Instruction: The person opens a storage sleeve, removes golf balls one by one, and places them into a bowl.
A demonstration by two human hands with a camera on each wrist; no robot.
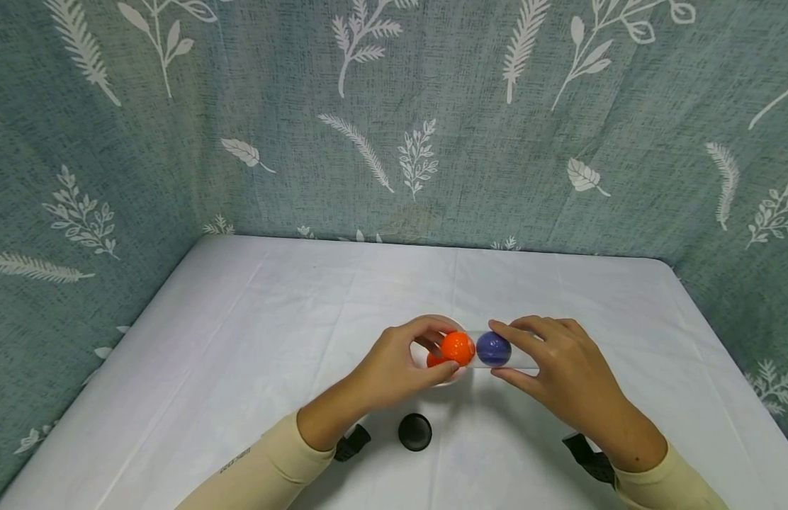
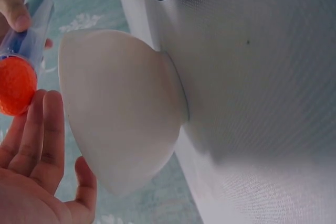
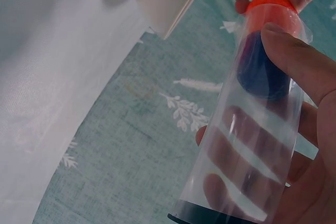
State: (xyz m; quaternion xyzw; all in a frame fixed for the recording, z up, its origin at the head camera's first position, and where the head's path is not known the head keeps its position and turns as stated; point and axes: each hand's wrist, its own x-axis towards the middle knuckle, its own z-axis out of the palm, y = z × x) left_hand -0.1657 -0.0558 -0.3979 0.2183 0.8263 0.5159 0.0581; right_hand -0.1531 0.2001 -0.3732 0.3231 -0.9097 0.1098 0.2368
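My right hand point(image 1: 563, 372) grips a clear plastic tube point(image 3: 247, 145) held nearly level above the table, its dark end cap point(image 3: 210, 214) towards the palm. Inside, near the open mouth, sits a blue ball point(image 1: 494, 349). At that mouth my left hand point(image 1: 390, 365) pinches an orange ball point(image 1: 458, 348) between thumb and fingers, partly in the tube as the right wrist view shows. Beneath the left hand stands a white bowl point(image 2: 121, 108), with another orange ball point(image 1: 434, 359) in it. The left fingers partly cover the bowl in the head view.
A round black lid point(image 1: 415, 432) lies on the white-covered table point(image 1: 273, 319) in front of the bowl, nearer to me. Patterned green-grey fabric point(image 1: 394, 142) hangs behind the table and along its sides. Black straps point(image 1: 588, 459) circle both wrists.
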